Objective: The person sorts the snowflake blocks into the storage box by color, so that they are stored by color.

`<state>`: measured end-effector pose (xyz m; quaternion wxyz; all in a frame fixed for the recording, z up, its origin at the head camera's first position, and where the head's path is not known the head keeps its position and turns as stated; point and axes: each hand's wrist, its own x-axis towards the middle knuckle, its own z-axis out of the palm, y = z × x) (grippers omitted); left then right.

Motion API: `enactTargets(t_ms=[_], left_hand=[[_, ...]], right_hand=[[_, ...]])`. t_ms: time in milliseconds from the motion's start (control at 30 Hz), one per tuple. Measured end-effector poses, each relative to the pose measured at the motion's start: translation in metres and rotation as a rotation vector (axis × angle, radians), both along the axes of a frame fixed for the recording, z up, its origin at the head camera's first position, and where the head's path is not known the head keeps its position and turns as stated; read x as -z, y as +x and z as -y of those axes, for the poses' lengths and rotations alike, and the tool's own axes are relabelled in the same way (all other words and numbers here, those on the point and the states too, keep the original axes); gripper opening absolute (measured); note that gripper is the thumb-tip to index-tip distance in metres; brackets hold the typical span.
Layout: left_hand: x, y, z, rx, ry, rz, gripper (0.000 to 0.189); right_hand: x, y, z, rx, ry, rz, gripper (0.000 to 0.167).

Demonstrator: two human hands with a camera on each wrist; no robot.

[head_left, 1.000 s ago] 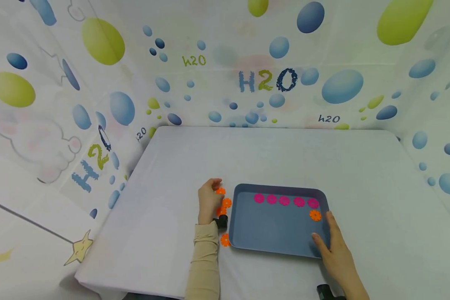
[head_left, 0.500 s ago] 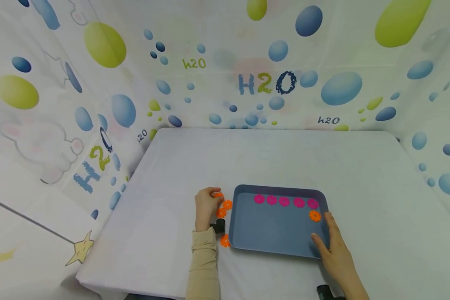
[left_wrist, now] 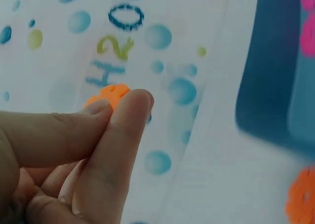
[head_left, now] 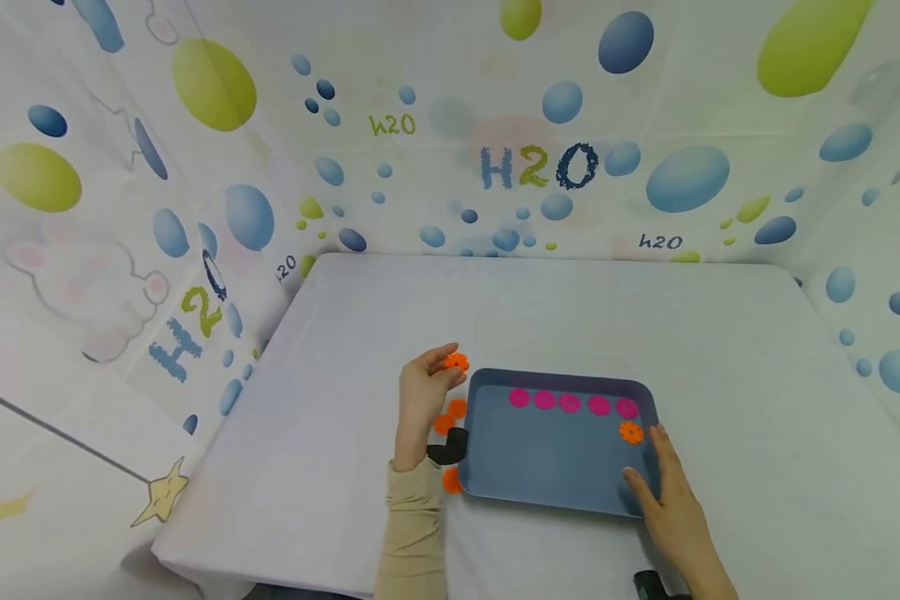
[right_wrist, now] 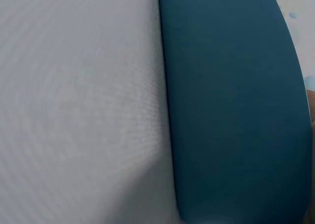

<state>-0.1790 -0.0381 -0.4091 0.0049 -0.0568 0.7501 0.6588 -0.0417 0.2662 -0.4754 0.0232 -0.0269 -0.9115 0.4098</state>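
Note:
Between thumb and fingertips, my left hand pinches an orange flower-shaped disc, raised beside the tray's far left corner. The left wrist view shows that disc partly covered by the fingers. A blue-grey rectangular tray lies on the table. Inside it, several pink flower-shaped discs form a row along the far side, with one orange disc below the rightmost. My right hand holds the tray's right rim, thumb over the inside and fingers along the outside. The right wrist view shows the tray's outer wall.
Loose orange discs lie left of the tray: two close together, an upper one and a lower one, and another near its front left corner. A white cloth covers the table. A printed curtain hangs behind.
My left hand has picked up the farthest loose orange disc from the table and moved it up and right, toward the tray's far left corner. The right hand and tray have stayed put.

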Motion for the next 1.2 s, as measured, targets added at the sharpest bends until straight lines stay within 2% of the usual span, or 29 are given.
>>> enactTargets(t_ms=[100,167,233,333,500,633,800,1033,1200], left_hand=[[-0.004,0.001,-0.020,0.152,0.033,0.031,0.038],[-0.002,0.002,-0.035,0.263,0.039,0.073,0.037],[0.002,0.004,-0.051,0.349,0.020,0.118,0.036],[0.010,0.009,-0.074,0.446,-0.055,0.176,0.033],[0.023,0.017,-0.117,0.556,-0.128,0.251,0.024],[0.034,0.026,-0.139,0.573,-0.187,0.319,0.016],[0.044,0.030,-0.147,0.566,-0.253,0.350,0.014],[0.047,0.030,-0.152,0.515,-0.284,0.342,0.029],[0.048,0.030,-0.155,0.503,-0.303,0.343,0.042]], right_hand=[[0.002,0.001,-0.001,0.006,-0.008,-0.011,0.074],[0.003,0.001,0.000,0.011,-0.020,-0.026,0.073],[0.005,0.002,0.000,0.010,-0.036,-0.042,0.073],[0.007,0.003,0.002,0.011,-0.048,-0.057,0.072],[0.008,0.003,0.003,0.023,-0.042,-0.062,0.071],[0.008,0.001,0.005,0.014,-0.059,-0.056,0.071],[0.010,0.003,0.006,0.019,-0.056,-0.073,0.071],[0.009,0.004,0.004,0.015,-0.064,-0.067,0.073],[0.010,0.004,0.004,0.024,-0.056,-0.068,0.072]])
